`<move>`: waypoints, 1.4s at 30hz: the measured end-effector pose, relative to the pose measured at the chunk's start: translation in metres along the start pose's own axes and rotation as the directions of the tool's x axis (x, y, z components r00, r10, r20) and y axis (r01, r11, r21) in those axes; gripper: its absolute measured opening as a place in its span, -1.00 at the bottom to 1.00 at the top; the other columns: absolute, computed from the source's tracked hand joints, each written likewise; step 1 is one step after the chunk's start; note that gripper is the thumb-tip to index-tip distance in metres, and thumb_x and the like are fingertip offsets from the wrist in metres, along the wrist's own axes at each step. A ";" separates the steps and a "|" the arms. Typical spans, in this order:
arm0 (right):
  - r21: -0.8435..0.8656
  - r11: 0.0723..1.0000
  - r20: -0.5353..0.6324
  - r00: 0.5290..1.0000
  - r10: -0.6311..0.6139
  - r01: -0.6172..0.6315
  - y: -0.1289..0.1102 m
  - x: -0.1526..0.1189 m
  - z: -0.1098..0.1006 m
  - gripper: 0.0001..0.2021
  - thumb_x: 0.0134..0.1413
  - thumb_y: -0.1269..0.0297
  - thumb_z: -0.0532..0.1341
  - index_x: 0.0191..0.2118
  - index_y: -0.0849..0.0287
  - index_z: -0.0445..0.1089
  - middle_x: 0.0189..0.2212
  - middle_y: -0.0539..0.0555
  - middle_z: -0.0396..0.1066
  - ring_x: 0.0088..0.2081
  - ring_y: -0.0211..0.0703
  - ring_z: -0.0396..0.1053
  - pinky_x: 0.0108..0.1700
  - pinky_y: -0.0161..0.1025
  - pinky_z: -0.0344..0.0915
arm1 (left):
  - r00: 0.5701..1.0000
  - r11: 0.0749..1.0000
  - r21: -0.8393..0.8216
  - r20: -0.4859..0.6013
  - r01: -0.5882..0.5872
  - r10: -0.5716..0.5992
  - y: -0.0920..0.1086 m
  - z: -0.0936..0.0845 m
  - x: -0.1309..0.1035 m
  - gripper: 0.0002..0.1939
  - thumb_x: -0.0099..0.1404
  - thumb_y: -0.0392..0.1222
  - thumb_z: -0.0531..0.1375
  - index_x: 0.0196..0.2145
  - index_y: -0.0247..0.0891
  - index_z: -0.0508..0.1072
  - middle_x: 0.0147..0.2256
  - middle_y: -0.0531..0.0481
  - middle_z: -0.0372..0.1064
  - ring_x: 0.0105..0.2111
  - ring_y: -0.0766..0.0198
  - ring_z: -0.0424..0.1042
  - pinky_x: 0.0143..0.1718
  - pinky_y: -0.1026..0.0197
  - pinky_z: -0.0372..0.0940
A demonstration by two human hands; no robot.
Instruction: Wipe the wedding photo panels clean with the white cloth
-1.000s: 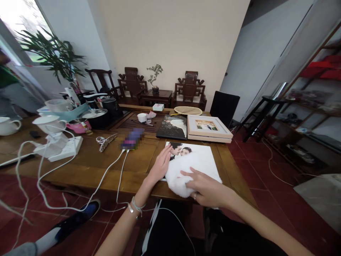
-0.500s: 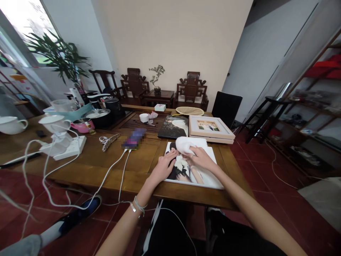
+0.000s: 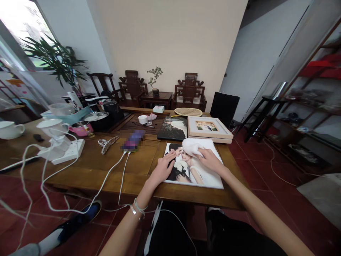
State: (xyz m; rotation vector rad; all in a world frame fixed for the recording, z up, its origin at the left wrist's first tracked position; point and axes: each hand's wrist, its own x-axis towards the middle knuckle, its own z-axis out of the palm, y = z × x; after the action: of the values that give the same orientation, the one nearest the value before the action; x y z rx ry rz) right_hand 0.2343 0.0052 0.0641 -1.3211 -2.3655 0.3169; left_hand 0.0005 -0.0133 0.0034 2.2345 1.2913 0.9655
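Note:
A photo album point(image 3: 198, 174) with a couple's picture on its front lies flat near the table's front edge. On its left part rests my left hand point(image 3: 164, 166), fingers stretched out over the picture. My right hand point(image 3: 210, 160) grips a white cloth point(image 3: 192, 145), bunched up and pressed on the upper middle of the picture. Behind the album are a dark photo book point(image 3: 170, 132) and, to its right, a pale framed photo point(image 3: 209, 124) on top of another flat pale piece.
Left on the wooden table point(image 3: 138, 177) are a phone point(image 3: 133, 140) with white cables, a hair claw clip point(image 3: 108, 142), a power strip point(image 3: 71, 151), cups and pots. A woven fan point(image 3: 188, 111) lies at the back. Another person's leg point(image 3: 71, 220) shows at lower left.
My right hand has moved the cloth a little to the right, uncovering more of the pictured faces. My left hand stays on the album's left side. The view has shifted slightly.

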 end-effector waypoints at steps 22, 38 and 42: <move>0.048 0.994 0.224 0.971 0.090 -0.103 0.007 -0.049 -0.037 -0.80 0.09 0.31 -0.01 -0.31 0.16 0.35 -0.30 0.07 0.39 -0.20 -0.06 0.28 -0.13 -0.18 0.18 | 1.000 1.000 0.005 0.013 0.002 -0.002 -0.001 0.000 0.000 -0.60 0.30 -0.23 -0.05 0.08 -0.11 0.25 0.16 -0.02 0.10 0.19 0.21 0.01 0.15 -0.01 0.00; -0.029 0.998 0.259 0.965 -0.053 0.062 -0.052 -0.086 -0.012 -0.76 -0.03 0.50 0.01 -0.29 0.18 0.36 0.01 0.18 0.28 0.17 0.00 0.01 0.12 -0.02 -0.05 | 1.000 1.000 0.027 0.002 -0.004 0.004 -0.001 0.001 0.000 -0.63 0.30 -0.23 -0.05 0.04 -0.15 0.30 0.13 -0.06 0.15 0.18 0.19 0.05 0.15 -0.01 0.01; 0.019 0.998 0.348 0.936 -0.057 0.054 -0.066 -0.094 -0.022 -0.81 -0.02 0.48 0.04 -0.35 0.14 0.37 -0.11 0.13 0.37 0.08 0.00 0.15 0.05 -0.10 0.06 | 1.000 1.000 0.027 -0.010 0.000 0.001 -0.001 0.001 0.000 -0.64 0.30 -0.23 -0.04 0.02 -0.16 0.31 0.13 -0.07 0.15 0.17 0.18 0.07 0.14 -0.01 0.02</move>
State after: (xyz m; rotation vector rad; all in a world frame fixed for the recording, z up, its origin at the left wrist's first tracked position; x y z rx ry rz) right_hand 0.2377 -0.1098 0.0865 -1.2774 -2.6804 0.5876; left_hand 0.0009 -0.0128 0.0021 2.2533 1.3157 0.9655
